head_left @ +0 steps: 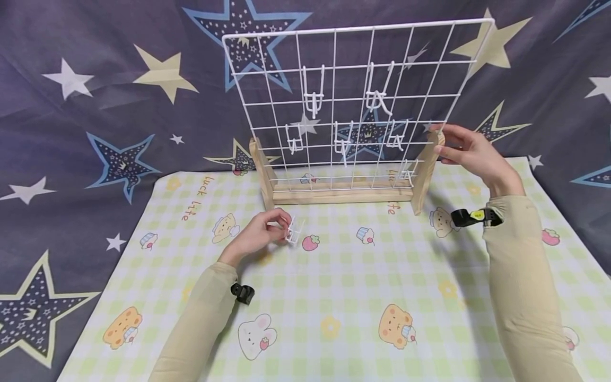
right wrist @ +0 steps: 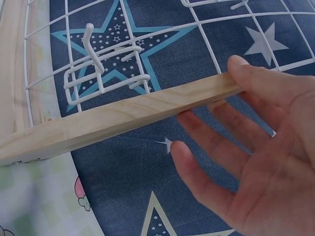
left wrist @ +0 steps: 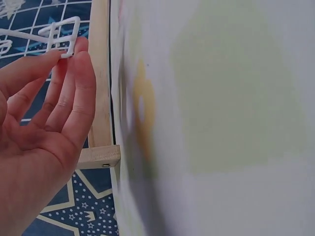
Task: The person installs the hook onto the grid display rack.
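Note:
A white wire grid rack stands upright in a wooden base with two side posts. Several white wire hooks hang on its bars. My left hand pinches a loose white wire hook between thumb and fingertips, in front of the rack's left post; the left wrist view shows the hook's square back at the fingertips. At the rack's right side, my right hand holds the upper end of the wooden post. In the right wrist view the thumb lies on one side of the post, fingers on the other.
A checked tablecloth with printed cartoon animals covers the table. Behind it hangs a dark star-patterned cloth, close to the back of the rack. Black wrist bands sit on both sleeves.

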Demonstrator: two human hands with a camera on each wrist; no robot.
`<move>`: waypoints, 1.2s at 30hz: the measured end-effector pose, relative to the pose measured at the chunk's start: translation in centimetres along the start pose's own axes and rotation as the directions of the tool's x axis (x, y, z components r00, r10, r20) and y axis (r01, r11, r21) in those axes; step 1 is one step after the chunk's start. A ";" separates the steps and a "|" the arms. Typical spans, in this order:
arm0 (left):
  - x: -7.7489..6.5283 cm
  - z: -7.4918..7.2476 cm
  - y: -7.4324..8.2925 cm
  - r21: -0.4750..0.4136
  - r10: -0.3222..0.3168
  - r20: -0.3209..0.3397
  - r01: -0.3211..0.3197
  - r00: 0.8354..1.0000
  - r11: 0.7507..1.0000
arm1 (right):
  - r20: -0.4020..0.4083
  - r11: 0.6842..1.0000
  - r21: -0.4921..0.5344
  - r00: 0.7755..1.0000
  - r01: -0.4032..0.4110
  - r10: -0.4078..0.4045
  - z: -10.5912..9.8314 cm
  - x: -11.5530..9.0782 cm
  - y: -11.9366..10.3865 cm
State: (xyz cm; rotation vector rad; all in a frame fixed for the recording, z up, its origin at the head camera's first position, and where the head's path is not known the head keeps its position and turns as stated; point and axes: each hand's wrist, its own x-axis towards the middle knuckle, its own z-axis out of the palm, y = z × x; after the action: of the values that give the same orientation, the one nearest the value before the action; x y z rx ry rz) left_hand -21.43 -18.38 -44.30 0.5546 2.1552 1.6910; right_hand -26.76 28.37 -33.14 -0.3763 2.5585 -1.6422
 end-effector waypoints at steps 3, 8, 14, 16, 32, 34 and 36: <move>0.1 0.0 0.0 -0.033 0.007 -0.030 -0.007 1.000 0.999 | 0.001 1.000 0.005 1.000 0.001 -0.001 0.0 0.0 0.1; 0.0 0.0 -0.1 -0.064 0.029 -0.095 -0.035 0.995 0.997 | -0.003 1.000 0.016 1.000 0.022 -0.022 0.0 -0.1 0.1; 0.3 0.1 0.0 0.033 0.054 -0.164 -0.049 0.985 0.998 | 0.000 0.999 0.026 1.000 0.026 -0.026 0.0 0.0 0.1; 0.3 0.1 0.1 0.076 0.062 -0.178 -0.049 0.982 0.996 | 0.001 0.999 0.022 1.000 0.028 -0.028 0.0 0.0 0.1; 0.9 -0.1 0.5 0.035 0.083 -0.264 -0.077 0.961 0.996 | 0.010 1.000 0.018 1.000 0.022 -0.022 -0.1 0.0 0.1; 1.1 -0.1 0.6 0.028 0.100 -0.282 -0.096 0.954 0.995 | 0.009 1.000 0.020 1.000 0.023 -0.023 -0.1 0.0 0.1; 1.3 -0.2 0.7 0.021 0.107 -0.297 -0.106 0.949 0.994 | 0.009 0.999 0.026 1.000 0.023 -0.023 -0.1 0.0 0.2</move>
State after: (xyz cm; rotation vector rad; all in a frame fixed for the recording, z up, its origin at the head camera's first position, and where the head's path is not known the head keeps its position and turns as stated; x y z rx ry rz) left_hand -22.56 -17.72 -43.66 0.4480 2.3729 1.9356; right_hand -26.79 28.49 -33.24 -0.4123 2.5335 -1.6749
